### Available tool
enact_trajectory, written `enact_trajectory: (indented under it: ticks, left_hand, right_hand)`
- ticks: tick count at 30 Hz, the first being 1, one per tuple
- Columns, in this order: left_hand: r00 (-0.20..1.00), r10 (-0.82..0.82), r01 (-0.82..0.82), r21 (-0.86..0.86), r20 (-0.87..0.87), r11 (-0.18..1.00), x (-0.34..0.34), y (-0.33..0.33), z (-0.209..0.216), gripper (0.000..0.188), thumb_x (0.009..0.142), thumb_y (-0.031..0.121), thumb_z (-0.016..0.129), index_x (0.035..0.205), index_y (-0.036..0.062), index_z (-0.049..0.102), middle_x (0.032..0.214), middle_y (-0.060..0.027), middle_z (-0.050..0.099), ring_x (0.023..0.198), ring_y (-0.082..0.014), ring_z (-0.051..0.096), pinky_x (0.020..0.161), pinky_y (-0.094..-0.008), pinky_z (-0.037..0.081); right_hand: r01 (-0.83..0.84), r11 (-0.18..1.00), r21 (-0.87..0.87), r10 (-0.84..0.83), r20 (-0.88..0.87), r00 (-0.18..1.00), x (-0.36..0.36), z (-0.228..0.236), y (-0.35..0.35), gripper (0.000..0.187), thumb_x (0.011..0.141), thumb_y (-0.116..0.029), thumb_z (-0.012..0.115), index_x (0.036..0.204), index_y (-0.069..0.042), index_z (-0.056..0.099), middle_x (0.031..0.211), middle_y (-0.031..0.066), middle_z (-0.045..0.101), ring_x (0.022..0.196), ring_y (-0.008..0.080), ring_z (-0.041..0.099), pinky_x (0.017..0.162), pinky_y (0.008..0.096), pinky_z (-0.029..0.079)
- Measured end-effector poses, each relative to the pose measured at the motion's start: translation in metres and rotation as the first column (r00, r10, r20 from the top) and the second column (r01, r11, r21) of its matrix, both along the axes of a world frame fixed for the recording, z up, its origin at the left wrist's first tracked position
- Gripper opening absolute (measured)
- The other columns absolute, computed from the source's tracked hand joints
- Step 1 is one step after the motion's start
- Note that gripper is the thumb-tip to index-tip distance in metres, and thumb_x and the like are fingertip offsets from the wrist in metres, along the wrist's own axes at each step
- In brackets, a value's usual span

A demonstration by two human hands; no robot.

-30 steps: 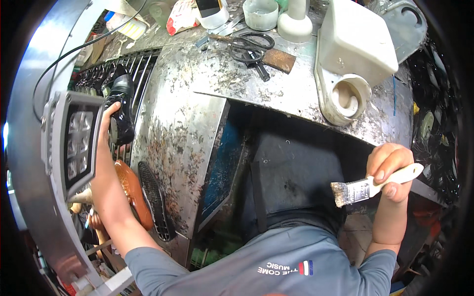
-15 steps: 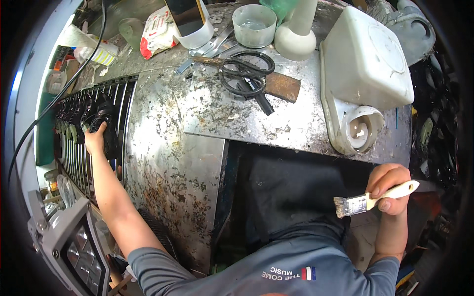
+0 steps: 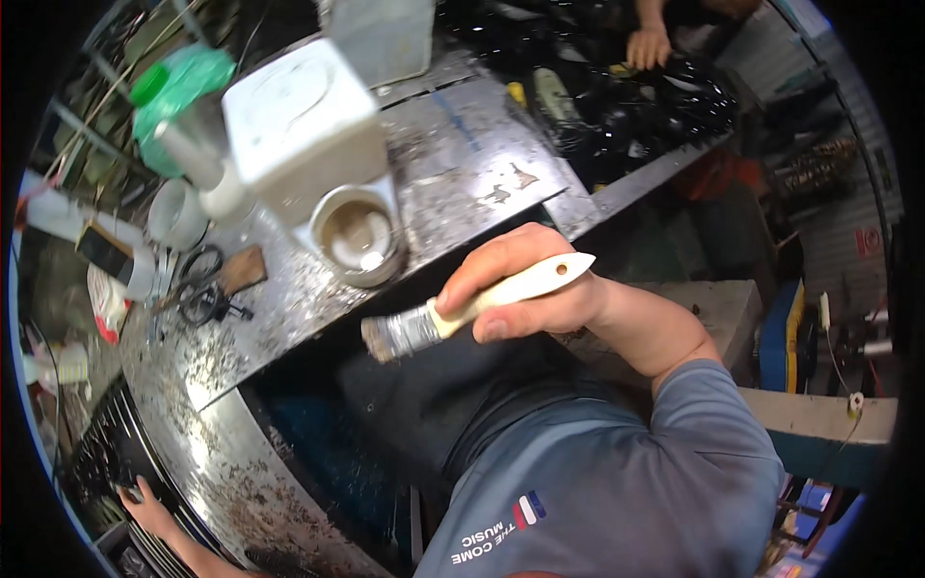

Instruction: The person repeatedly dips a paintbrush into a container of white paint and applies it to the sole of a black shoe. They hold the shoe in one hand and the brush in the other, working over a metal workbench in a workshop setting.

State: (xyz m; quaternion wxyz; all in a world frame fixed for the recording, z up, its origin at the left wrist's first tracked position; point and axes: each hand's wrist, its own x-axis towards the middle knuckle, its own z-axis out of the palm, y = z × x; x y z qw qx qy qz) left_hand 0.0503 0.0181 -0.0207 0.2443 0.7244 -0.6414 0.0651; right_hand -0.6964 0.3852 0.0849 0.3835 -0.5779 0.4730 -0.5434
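A flat paintbrush [image 3: 414, 329] with a pale wooden handle is gripped in my right hand [image 3: 540, 306], closed around the handle. Its bristles point left, in front of the bench edge. Just beyond the bristles is the round cup [image 3: 358, 236] of a white plastic dispenser [image 3: 308, 144], with pale liquid inside. At the lower left my left hand [image 3: 146, 508] reaches over a barred metal rack [image 3: 145, 429]. Thumb and fingers are closed at a black shoe [image 3: 118, 474], which looks dark and small here, its outline partly lost.
Black-handled scissors [image 3: 200, 284], a brown block [image 3: 243, 270], a phone [image 3: 104, 249] and a translucent bowl [image 3: 176, 214] lie on the metal bench [image 3: 438, 207]. Another person's hand [image 3: 649, 46] is over glossy black items at the far right. A green bag [image 3: 198, 72] stands behind.
The view has swung to the right. My right hand has brought the brush up and leftward, closer to the dispenser cup. My left hand stays at the rack.
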Motion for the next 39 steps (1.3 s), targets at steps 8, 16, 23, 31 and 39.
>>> enact_trajectory:
  ticks: [8,16,23,31,39]
  left_hand:
    - [0.870,-0.469,0.488,0.121,-0.155,0.865,-0.214,0.138,0.055,0.055,0.095,0.014,0.072,0.144,-0.0028,0.053,0.144,-0.0160,0.059,0.134,-0.0274,0.053,0.114,-0.0376,0.038]
    - [0.744,-0.667,0.658,0.224,-0.048,0.719,-0.348,0.268,0.072,0.050,0.084,0.008,0.074,0.131,-0.0017,0.060,0.144,-0.0211,0.056,0.134,-0.0409,0.052,0.114,-0.0460,0.039]
    - [0.659,-0.752,0.733,0.236,-0.013,0.638,-0.391,0.309,0.065,0.045,0.081,0.011,0.077,0.123,0.0000,0.064,0.141,-0.0189,0.058,0.128,-0.0411,0.055,0.109,-0.0476,0.043]
    - [0.604,-0.790,0.791,0.194,-0.104,0.580,-0.406,0.328,0.062,0.044,0.081,0.015,0.077,0.120,-0.0022,0.066,0.140,-0.0210,0.059,0.126,-0.0414,0.056,0.107,-0.0474,0.044]
    - [0.465,-0.759,0.864,0.045,-0.456,0.501,-0.470,0.363,0.062,0.045,0.076,0.007,0.078,0.119,-0.0007,0.067,0.138,-0.0210,0.062,0.128,-0.0387,0.059,0.109,-0.0449,0.045]
  right_hand:
    - [0.591,0.756,-0.282,-0.650,-0.222,0.726,-0.115,-0.014,0.055,0.023,0.099,-0.014,0.070,0.120,-0.003,0.071,0.094,0.0098,0.076,0.074,0.0114,0.069,0.067,0.0256,0.055]
    - [0.312,0.818,-0.483,-0.482,-0.872,-0.086,-0.236,-0.035,-0.028,0.034,0.087,-0.022,0.074,0.118,-0.013,0.065,0.093,0.0034,0.070,0.099,0.0232,0.066,0.086,0.0388,0.050]
    - [0.486,0.874,0.008,0.149,-0.956,-0.253,-0.265,-0.038,-0.070,0.034,0.087,-0.024,0.069,0.119,-0.014,0.065,0.103,0.0050,0.073,0.106,0.0246,0.067,0.092,0.0411,0.049]
    - [0.520,0.841,-0.150,-0.280,-0.943,0.181,-0.234,0.000,0.013,0.056,0.074,-0.014,0.079,0.125,-0.012,0.056,0.116,0.0123,0.069,0.107,0.0360,0.066,0.091,0.0463,0.054]
    - [0.700,0.623,-0.350,-0.535,-0.843,0.055,-0.186,-0.005,0.054,0.075,0.070,-0.013,0.088,0.134,-0.011,0.048,0.125,0.0148,0.065,0.117,0.0376,0.063,0.096,0.0449,0.054]
